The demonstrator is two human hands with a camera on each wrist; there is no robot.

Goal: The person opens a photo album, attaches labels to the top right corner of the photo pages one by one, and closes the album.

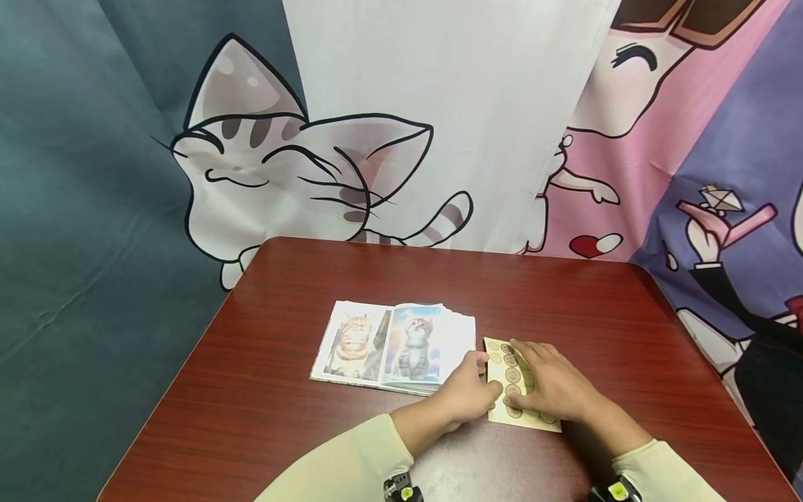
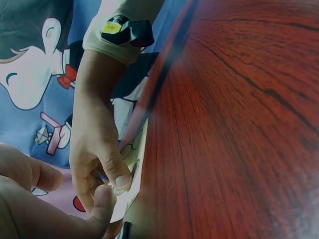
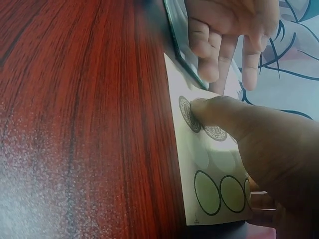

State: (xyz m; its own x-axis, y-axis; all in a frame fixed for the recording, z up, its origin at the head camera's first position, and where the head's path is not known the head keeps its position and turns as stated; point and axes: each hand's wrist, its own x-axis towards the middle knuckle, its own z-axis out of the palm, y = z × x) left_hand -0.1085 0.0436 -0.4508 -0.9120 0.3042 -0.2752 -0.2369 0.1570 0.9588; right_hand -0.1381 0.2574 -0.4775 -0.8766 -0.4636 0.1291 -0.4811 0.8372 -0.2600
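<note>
A cream sheet of round stickers (image 1: pixel 523 420) lies at the right of an open book of cat pictures (image 1: pixel 414 352). My right hand (image 1: pixel 555 380) holds the sheet, its thumb (image 3: pixel 214 109) pressing on a printed brown round while other fingers show past the far edge. Beside the sheet's left edge is my left hand (image 1: pixel 467 392), thumb (image 2: pixel 103 199) close to the right thumb. Its fingers (image 3: pixel 209 45) are loosely bent and apart from the thumb. Some rounds on the sheet (image 3: pixel 187 209) are brown with print; others are pale outlined circles.
The dark red wooden table (image 1: pixel 251 390) carries the book and sheet. Behind it hang cloths printed with a cartoon cat (image 1: pixel 276 153) and other figures. Black devices with yellow labels sit on both sleeves (image 1: pixel 357 453).
</note>
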